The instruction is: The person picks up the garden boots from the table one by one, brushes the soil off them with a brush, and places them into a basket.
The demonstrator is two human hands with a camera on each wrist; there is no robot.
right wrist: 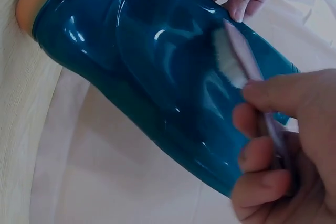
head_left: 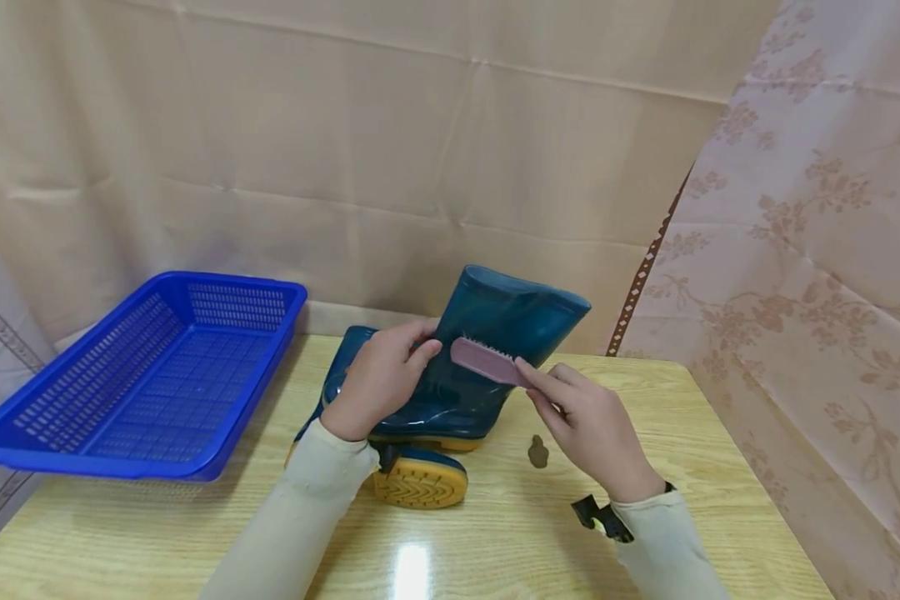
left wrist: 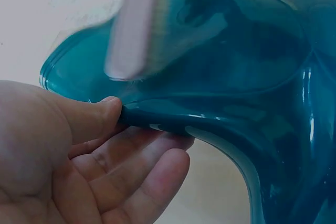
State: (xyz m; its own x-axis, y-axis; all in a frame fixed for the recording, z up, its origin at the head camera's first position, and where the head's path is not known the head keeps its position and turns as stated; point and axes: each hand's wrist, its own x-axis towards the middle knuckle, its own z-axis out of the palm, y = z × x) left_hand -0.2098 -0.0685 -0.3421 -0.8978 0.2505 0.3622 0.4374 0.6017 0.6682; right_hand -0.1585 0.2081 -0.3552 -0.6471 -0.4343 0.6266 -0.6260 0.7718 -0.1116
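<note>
A dark teal rubber boot point(head_left: 510, 321) with a yellow-orange sole stands tilted on the table, its open top up. My left hand point(head_left: 384, 375) pinches the edge of its shaft, thumb on the near side and fingers behind, as the left wrist view shows. In my right hand point(head_left: 588, 425) is a pinkish scrub brush point(head_left: 487, 361), held by its handle. Its pale bristles point(right wrist: 228, 59) face the boot's shaft and appear to touch it. A second boot point(head_left: 422, 479) lies on its side beneath my left wrist, its patterned sole toward me; my left arm hides part of it.
A blue plastic basket point(head_left: 247, 400) stands at the left of the wood-grain table point(head_left: 645, 458). A small brown smear or lump point(head_left: 537, 452) lies right of the boots. Beige cloth point(head_left: 345, 167) hangs behind, and flowered cloth point(head_left: 817, 250) at the right.
</note>
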